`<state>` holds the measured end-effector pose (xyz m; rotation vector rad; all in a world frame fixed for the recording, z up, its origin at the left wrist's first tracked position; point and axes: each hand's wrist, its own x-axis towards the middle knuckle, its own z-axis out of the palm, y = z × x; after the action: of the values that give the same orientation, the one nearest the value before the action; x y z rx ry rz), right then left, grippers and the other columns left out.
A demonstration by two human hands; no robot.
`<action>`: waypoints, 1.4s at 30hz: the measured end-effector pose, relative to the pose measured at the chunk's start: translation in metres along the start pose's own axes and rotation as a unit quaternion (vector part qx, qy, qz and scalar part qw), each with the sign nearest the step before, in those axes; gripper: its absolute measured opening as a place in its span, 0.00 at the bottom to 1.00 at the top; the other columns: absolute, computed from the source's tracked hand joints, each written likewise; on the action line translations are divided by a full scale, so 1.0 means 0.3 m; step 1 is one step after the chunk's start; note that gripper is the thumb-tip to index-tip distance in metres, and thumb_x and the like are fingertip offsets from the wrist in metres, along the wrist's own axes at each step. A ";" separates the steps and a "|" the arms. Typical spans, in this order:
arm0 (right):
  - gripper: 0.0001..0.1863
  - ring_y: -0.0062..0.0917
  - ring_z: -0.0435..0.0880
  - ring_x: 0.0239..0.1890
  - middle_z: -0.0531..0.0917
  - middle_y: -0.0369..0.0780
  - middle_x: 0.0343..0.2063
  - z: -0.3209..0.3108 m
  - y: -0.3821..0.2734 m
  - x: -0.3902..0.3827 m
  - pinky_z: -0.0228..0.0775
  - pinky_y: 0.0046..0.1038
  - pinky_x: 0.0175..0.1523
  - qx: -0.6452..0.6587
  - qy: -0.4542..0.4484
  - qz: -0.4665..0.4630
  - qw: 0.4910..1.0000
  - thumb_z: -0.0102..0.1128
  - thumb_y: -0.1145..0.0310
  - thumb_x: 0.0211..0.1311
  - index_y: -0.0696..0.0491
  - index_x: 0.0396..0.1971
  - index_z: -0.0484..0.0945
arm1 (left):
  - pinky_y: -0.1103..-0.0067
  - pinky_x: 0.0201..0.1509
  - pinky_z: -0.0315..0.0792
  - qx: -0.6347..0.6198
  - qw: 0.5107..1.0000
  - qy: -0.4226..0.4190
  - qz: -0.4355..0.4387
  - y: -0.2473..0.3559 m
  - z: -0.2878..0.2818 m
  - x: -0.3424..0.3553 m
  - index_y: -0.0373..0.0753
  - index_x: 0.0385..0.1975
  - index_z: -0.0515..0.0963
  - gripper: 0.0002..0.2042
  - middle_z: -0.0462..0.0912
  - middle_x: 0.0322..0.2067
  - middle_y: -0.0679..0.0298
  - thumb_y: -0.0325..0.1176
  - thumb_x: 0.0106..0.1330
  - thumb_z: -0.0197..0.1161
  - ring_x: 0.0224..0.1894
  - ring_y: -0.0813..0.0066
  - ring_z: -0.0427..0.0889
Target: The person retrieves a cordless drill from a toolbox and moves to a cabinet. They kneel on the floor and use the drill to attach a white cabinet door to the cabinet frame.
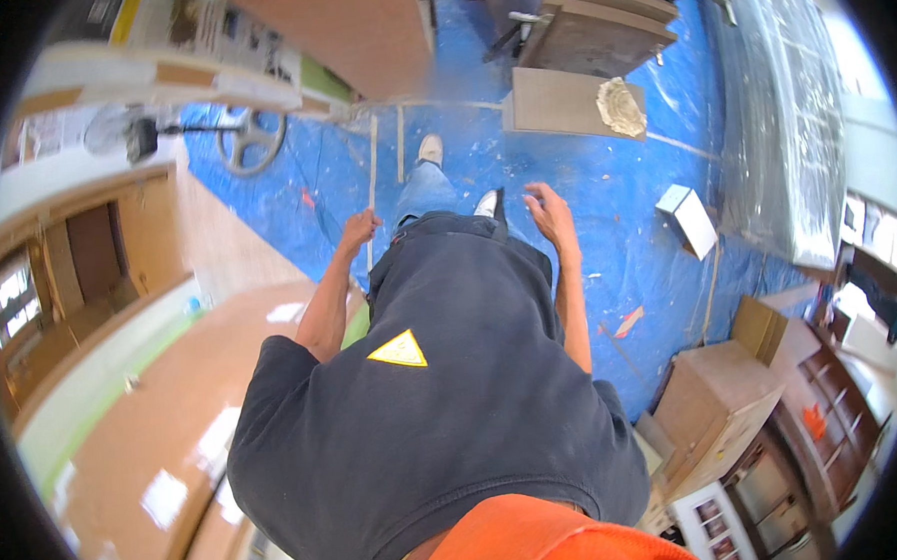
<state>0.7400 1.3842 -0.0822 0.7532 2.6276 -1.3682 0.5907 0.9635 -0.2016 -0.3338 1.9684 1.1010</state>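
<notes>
Brightly lit; glare on plastic wrap point(784, 115), pic R; fisheye bend @ edges, blk corners.

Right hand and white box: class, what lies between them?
In the head view, a stretch of blue sheeting lies between the right hand and the white box.

Tarp point(608, 263) spans ahead and right. Left hand point(360, 231) over its left part, right hand point(549, 212) to the right. Ahead-right: crumpled piece point(621, 107) on flat panel point(551, 100). Right: small box point(688, 219) on tarp, left of plastic sheeting point(782, 125). Behind those, lower right: carton point(714, 399). Ahead-left: fan point(142, 140), base on tarp.
</notes>
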 end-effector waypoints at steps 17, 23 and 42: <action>0.16 0.24 0.81 0.33 0.81 0.41 0.34 0.140 0.848 -0.353 0.72 0.22 0.32 0.074 -0.200 0.232 0.949 0.54 0.61 0.67 0.54 0.49 0.76 | 0.76 0.21 0.67 -0.253 0.956 0.134 -0.060 -0.436 0.299 -0.392 0.35 0.41 0.78 0.15 0.74 0.20 0.65 0.30 0.65 0.43 0.18 0.75 0.71; 0.17 0.26 0.82 0.34 0.81 0.43 0.37 0.229 0.611 -0.074 0.74 0.22 0.33 0.212 -0.150 0.214 0.942 0.52 0.63 0.68 0.54 0.53 0.73 | 0.76 0.21 0.67 -0.248 0.954 0.165 -0.033 -0.485 0.251 -0.397 0.34 0.41 0.78 0.15 0.74 0.19 0.64 0.31 0.64 0.44 0.19 0.75 0.72; 0.15 0.23 0.79 0.26 0.81 0.41 0.30 0.561 0.225 0.257 0.70 0.21 0.27 0.068 -0.292 0.102 0.948 0.55 0.64 0.65 0.56 0.48 0.75 | 0.77 0.19 0.65 -0.380 0.894 0.231 -0.048 -0.591 0.023 -0.387 0.36 0.45 0.77 0.17 0.75 0.23 0.63 0.31 0.63 0.44 0.19 0.76 0.71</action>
<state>0.6789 1.3134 -0.2555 0.5086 1.9622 -1.4463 0.7680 0.8481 -0.2161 -1.1881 1.7827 1.8250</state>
